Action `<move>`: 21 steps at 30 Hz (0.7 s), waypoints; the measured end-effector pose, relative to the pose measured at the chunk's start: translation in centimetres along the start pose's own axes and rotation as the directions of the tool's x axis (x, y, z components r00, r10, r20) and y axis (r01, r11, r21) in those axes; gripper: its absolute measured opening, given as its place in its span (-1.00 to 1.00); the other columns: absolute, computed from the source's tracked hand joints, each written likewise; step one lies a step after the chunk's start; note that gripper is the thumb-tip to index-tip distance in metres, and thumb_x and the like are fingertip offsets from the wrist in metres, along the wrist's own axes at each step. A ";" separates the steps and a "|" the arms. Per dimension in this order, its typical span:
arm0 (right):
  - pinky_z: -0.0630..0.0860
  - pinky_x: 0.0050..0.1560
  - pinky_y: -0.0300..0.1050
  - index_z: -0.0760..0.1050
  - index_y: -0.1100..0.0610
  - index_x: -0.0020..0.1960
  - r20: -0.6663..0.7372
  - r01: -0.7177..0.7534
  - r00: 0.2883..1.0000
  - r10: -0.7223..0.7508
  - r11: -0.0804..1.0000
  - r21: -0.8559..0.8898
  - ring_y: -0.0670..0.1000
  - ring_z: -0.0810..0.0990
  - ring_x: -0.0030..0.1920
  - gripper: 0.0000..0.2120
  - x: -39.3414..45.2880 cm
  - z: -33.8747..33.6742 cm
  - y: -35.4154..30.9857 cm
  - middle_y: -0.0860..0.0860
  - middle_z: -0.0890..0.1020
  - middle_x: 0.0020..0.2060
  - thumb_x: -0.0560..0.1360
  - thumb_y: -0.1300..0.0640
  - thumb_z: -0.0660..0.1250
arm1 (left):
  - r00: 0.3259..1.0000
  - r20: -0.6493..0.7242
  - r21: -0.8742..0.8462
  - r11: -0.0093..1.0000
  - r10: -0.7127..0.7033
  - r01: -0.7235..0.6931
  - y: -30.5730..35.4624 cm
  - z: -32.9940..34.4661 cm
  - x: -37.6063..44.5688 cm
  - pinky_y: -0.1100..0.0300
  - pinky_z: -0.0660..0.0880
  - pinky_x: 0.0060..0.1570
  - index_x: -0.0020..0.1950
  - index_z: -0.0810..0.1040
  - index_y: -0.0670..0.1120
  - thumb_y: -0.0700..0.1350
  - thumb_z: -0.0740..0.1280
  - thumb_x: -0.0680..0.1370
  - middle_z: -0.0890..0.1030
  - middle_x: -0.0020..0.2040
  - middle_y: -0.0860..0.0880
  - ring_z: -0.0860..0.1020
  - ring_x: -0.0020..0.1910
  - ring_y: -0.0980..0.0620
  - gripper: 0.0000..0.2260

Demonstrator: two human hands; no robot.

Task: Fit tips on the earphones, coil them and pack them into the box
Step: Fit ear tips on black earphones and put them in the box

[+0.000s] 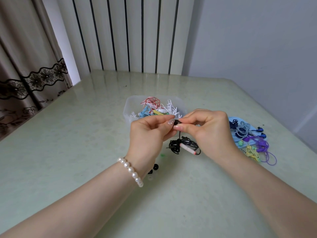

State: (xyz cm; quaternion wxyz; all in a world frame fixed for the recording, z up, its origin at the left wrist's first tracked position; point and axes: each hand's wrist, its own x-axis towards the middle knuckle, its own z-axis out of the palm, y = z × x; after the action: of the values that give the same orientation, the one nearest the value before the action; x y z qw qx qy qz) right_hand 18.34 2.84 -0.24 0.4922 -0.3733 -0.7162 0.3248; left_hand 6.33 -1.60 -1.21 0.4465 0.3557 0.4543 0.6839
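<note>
Your left hand (151,133) and right hand (208,127) both pinch the small black earbud (176,124); its tangled black cable (181,146) hangs below onto the counter (85,134).

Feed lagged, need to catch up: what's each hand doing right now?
Left hand: fingers pinch the black earbud.
Right hand: fingers pinch the same black earbud from the other side.

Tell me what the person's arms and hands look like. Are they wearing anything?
Both arms are bare, with no sleeves showing. The left wrist wears a bracelet of round white pearls. The left hand has a long, glossy, glittery thumbnail. The right hand shows no rings.
</note>
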 end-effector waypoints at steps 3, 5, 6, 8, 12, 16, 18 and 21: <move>0.58 -0.11 -0.14 0.64 0.18 -0.23 0.074 -0.009 0.997 0.004 0.998 0.059 -0.06 0.60 -0.30 -0.82 0.5 -0.6 0.2 -0.01 0.64 -0.34 0.24 0.41 0.48 | 0.999 0.038 -0.003 1.000 -0.021 0.021 0.2 -0.3 0.4 0.24 0.60 -0.13 -0.11 0.60 -0.23 -0.39 0.30 0.48 0.65 -0.26 -0.14 0.62 -0.28 0.02 -0.88; 0.57 -0.14 -0.21 0.62 0.23 -0.14 0.109 0.013 0.994 -0.020 0.998 0.062 -0.07 0.60 -0.30 -0.78 0.7 -0.8 0.2 -0.05 0.64 -0.35 0.25 0.43 0.46 | 0.998 0.050 -0.021 0.999 -0.048 0.049 0.4 -0.6 0.6 0.24 0.60 -0.15 -0.09 0.59 -0.26 -0.39 0.31 0.47 0.65 -0.23 -0.17 0.63 -0.26 -0.02 -0.89; 0.56 -0.16 -0.26 0.62 0.22 -0.13 0.117 0.013 0.993 -0.021 0.997 0.071 -0.09 0.61 -0.31 -0.76 0.8 -0.8 0.2 -0.10 0.64 -0.38 0.26 0.44 0.45 | 0.997 0.057 -0.031 0.998 -0.061 0.063 0.5 -0.7 0.7 0.24 0.60 -0.15 -0.08 0.59 -0.27 -0.40 0.31 0.46 0.66 -0.24 -0.16 0.64 -0.26 -0.02 -0.89; 0.54 -0.19 -0.33 0.62 0.19 -0.13 0.130 -0.012 0.992 0.000 0.996 0.088 -0.15 0.61 -0.34 -0.75 0.9 -1.0 0.3 -0.14 0.64 -0.43 0.27 0.46 0.44 | 0.994 0.068 -0.042 0.996 -0.080 0.083 0.5 -0.8 0.7 0.24 0.60 -0.15 -0.07 0.58 -0.26 -0.41 0.30 0.46 0.67 -0.25 -0.14 0.65 -0.26 -0.01 -0.88; 0.58 -0.17 -0.26 0.61 0.10 -0.25 0.125 -0.051 0.991 0.043 0.997 0.058 -0.09 0.62 -0.35 -0.77 1.2 -1.4 0.6 -0.08 0.65 -0.41 0.29 0.42 0.44 | 0.992 0.099 -0.001 0.997 -0.074 0.074 0.3 -0.5 0.5 0.22 0.60 -0.09 -0.07 0.59 -0.24 -0.42 0.29 0.47 0.68 -0.24 -0.11 0.66 -0.22 0.00 -0.85; 0.57 -0.14 -0.15 0.61 0.12 -0.25 0.128 -0.067 0.990 0.063 0.997 0.026 -0.03 0.60 -0.37 -0.82 1.2 -1.5 0.7 0.13 0.65 -0.34 0.31 0.38 0.45 | 0.985 0.152 0.027 0.996 -0.083 0.079 0.2 -0.5 0.5 0.21 0.59 -0.06 -0.07 0.60 -0.22 -0.41 0.26 0.48 0.68 -0.22 -0.09 0.66 -0.19 0.02 -0.83; 0.57 -0.17 -0.17 0.60 0.14 -0.27 0.140 -0.078 0.988 0.071 0.996 0.043 -0.04 0.59 -0.41 -0.83 1.4 -1.6 0.7 0.12 0.64 -0.37 0.30 0.40 0.44 | 0.974 0.179 -0.035 0.988 -0.139 0.148 0.4 -0.6 0.6 0.22 0.59 -0.06 -0.05 0.58 -0.23 -0.41 0.24 0.49 0.68 -0.21 -0.10 0.66 -0.20 0.03 -0.83; 0.58 -0.21 -0.21 0.61 0.19 -0.25 0.218 -0.123 0.971 0.097 0.986 0.109 -0.03 0.59 -0.42 -0.84 1.8 -2.1 0.7 0.04 0.65 -0.42 0.30 0.43 0.42 | 0.955 0.195 -0.142 0.957 -0.222 0.252 0.6 -0.8 0.8 0.23 0.60 -0.10 -0.05 0.56 -0.25 -0.40 0.24 0.49 0.68 -0.22 -0.12 0.66 -0.23 0.02 -0.86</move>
State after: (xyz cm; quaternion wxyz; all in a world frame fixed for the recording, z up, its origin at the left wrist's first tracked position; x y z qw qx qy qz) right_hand 20.09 4.90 0.66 0.4160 -0.3451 -0.7217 0.4326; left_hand 5.17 -1.20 -0.88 0.5921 0.3195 0.3940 0.6262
